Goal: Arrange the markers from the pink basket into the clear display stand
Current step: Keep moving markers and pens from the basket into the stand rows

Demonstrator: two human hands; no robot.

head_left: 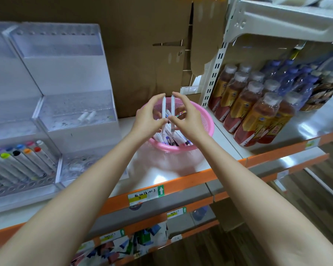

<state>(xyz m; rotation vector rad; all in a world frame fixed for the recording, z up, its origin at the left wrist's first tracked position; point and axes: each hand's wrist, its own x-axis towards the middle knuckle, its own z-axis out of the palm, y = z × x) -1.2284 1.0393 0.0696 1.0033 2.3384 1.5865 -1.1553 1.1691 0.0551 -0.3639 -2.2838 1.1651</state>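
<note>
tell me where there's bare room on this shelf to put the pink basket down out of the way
Bare white shelf lies in front of the pink basket, between the clear display stand and the orange shelf edge. To the right, drink bottles pack the neighbouring shelf; the stand fills the left.

Display stand (62, 77): left side cut off by frame edge. Basket (206, 120): markers partly hidden behind hands. Shelf labels (137, 196): print illegible.

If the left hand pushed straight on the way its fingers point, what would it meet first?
Probably the right hand: the left hand faces it over the pink basket, each holding an upright marker. Depth is unclear.
</note>
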